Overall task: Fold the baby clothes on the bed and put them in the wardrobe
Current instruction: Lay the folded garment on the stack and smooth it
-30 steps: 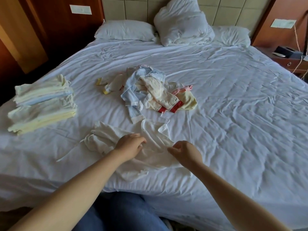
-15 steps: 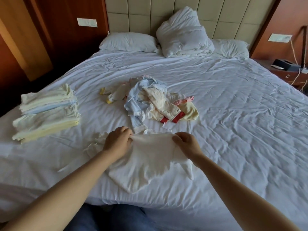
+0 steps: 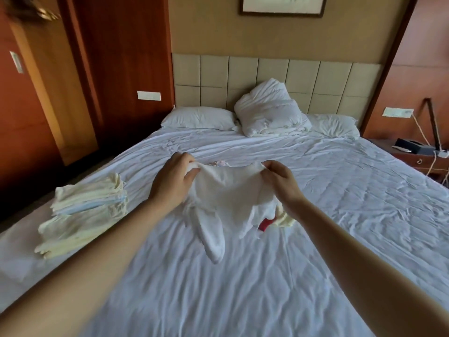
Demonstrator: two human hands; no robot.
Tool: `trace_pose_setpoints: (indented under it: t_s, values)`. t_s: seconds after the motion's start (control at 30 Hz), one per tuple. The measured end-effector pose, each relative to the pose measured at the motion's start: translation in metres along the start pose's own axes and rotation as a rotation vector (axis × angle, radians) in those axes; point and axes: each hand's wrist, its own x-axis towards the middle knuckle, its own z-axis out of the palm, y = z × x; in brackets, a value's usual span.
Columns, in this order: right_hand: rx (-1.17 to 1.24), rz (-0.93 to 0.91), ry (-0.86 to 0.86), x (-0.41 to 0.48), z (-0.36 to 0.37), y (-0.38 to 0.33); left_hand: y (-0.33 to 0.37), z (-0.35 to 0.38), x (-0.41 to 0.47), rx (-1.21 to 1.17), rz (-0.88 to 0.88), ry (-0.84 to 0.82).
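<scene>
A white baby garment [image 3: 228,195] hangs in the air above the bed [image 3: 243,288], stretched between both hands, one sleeve dangling down. My left hand [image 3: 173,181] grips its left top corner and my right hand [image 3: 279,181] pinches its right top corner. Behind the garment lies the pile of unfolded baby clothes [image 3: 274,220], mostly hidden; only a red and yellow bit and a pink bit show. A stack of folded pale yellow and blue clothes [image 3: 85,215] sits on the bed's left side.
Two pillows [image 3: 199,117] and a bundled duvet [image 3: 269,113] lie at the padded headboard. A nightstand [image 3: 420,154] with a black box and cables stands at the right. Wooden panels [image 3: 80,81] fill the left wall.
Both hands have lifted the white garment off the bed and spread it out in the air. The view has tilted up, showing the headboard and wall.
</scene>
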Motion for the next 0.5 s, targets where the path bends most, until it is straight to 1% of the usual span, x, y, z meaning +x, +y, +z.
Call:
trace_pose_setpoints:
  t_s: [0.13,0.23,0.3,0.4,0.5]
  values:
    - [-0.061,0.012,-0.026,-0.003,-0.004,-0.01,0.003,-0.007,-0.004,-0.009,0.067,-0.066]
    - [-0.241,0.011,-0.121,-0.01,-0.01,-0.001,0.0,0.0,-0.016,0.02,0.03,-0.183]
    - [-0.323,0.012,-0.161,-0.014,-0.013,0.006,-0.001,0.002,-0.02,0.06,-0.01,-0.225]
    - [-0.352,-0.046,-0.131,-0.015,-0.019,0.007,-0.003,0.0,-0.02,0.103,-0.07,-0.259]
    - [-0.391,-0.096,-0.117,-0.014,-0.025,0.0,-0.003,-0.003,-0.019,0.125,-0.078,-0.359]
